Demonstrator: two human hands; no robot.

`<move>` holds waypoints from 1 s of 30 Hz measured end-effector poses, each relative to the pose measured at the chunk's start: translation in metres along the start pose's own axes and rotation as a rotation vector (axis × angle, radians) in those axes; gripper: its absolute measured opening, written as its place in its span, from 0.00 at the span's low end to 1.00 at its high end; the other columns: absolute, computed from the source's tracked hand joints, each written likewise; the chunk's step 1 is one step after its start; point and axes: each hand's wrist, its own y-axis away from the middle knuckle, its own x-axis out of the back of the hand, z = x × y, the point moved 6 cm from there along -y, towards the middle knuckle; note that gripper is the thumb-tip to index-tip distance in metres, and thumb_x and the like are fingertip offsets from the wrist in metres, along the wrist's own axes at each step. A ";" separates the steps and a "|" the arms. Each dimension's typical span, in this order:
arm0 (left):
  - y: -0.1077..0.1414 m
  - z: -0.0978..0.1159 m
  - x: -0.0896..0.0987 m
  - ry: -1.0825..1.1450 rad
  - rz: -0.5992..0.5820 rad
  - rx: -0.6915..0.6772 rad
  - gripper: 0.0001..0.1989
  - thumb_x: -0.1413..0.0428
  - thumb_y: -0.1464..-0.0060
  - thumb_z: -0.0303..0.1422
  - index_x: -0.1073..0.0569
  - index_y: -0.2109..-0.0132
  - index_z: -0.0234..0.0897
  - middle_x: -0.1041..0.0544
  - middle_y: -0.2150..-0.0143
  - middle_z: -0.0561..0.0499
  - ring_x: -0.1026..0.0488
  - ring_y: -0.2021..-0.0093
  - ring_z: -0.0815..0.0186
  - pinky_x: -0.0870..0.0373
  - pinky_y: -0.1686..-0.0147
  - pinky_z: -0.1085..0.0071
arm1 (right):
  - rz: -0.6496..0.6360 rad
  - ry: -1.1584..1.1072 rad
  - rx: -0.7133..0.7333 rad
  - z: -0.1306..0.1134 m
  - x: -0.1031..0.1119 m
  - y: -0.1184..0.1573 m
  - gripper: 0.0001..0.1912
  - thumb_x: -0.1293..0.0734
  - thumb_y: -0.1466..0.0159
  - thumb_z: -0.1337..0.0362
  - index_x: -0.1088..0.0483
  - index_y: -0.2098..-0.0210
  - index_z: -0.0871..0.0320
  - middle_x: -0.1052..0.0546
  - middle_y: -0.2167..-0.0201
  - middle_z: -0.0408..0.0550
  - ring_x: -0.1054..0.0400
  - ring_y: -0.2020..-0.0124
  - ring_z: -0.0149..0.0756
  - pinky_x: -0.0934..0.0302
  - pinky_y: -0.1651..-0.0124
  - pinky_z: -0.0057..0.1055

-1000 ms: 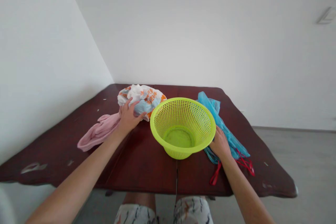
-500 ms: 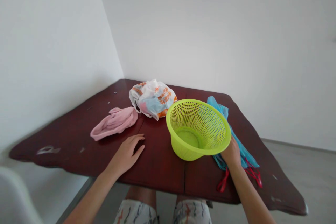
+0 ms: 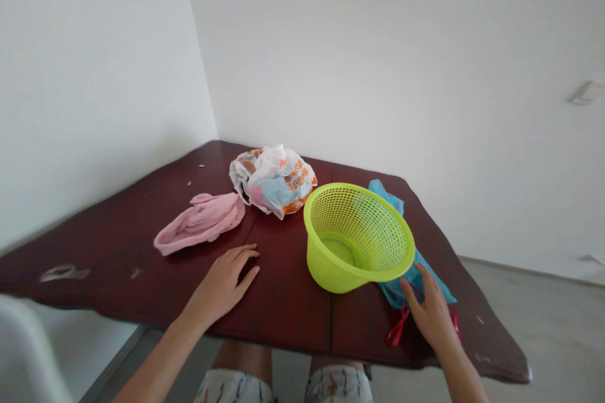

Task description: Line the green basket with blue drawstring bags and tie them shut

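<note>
A yellow-green plastic basket [image 3: 331, 264] with perforated sides stands on the dark red table, its rim tilted a little towards me. Under and behind its right side lies a blue mesh bag [image 3: 437, 280] with red drawstrings. My right hand [image 3: 428, 305] is over the near end of this bag, fingers apart, just off the basket's rim and holding nothing. Flat on the table rests my left hand [image 3: 224, 280], fingers loosely stretched, empty. Ahead of it is a folded pink cloth [image 3: 203, 223], which has a band-like loop at its left end.
A crumpled white plastic bag [image 3: 278, 179] with orange print, with light blue and pink showing through, sits behind the basket. The table [image 3: 283, 302] meets white walls at the back and left. A white chair part [image 3: 28, 352] shows at lower left.
My right hand has let go of the basket's right side and drawn back towards me, fingers opening. My left hand stays on the table. The view has turned slightly to the right.
</note>
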 end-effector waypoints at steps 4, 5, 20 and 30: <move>0.000 -0.002 -0.002 0.021 -0.014 0.017 0.16 0.40 0.21 0.47 0.16 0.38 0.48 0.14 0.29 0.42 0.15 0.29 0.43 0.19 0.27 0.38 | 0.094 -0.255 -0.068 -0.025 0.003 0.030 0.36 0.32 0.18 0.39 0.27 0.21 0.51 0.24 0.20 0.63 0.32 0.17 0.67 0.42 0.14 0.71; -0.001 -0.002 -0.002 0.024 -0.023 0.024 0.16 0.40 0.21 0.47 0.16 0.38 0.48 0.14 0.29 0.42 0.16 0.29 0.43 0.20 0.26 0.38 | 0.119 -0.347 -0.066 -0.038 0.003 0.033 0.35 0.33 0.17 0.40 0.28 0.19 0.50 0.24 0.19 0.61 0.33 0.16 0.65 0.44 0.13 0.70; -0.005 0.002 0.003 0.011 -0.064 0.013 0.19 0.43 0.21 0.48 0.16 0.38 0.44 0.14 0.29 0.39 0.15 0.30 0.42 0.21 0.25 0.36 | -0.004 -0.671 -0.064 -0.116 -0.065 0.026 0.33 0.34 0.16 0.42 0.32 0.17 0.43 0.27 0.17 0.56 0.33 0.17 0.59 0.40 0.14 0.69; -0.005 -0.005 -0.003 0.021 -0.064 0.017 0.19 0.43 0.21 0.49 0.16 0.39 0.44 0.14 0.29 0.39 0.16 0.30 0.41 0.21 0.26 0.35 | 0.060 -0.137 -0.138 -0.008 0.005 -0.042 0.16 0.25 0.35 0.45 0.17 0.64 0.51 0.15 0.65 0.52 0.20 0.61 0.52 0.23 0.44 0.52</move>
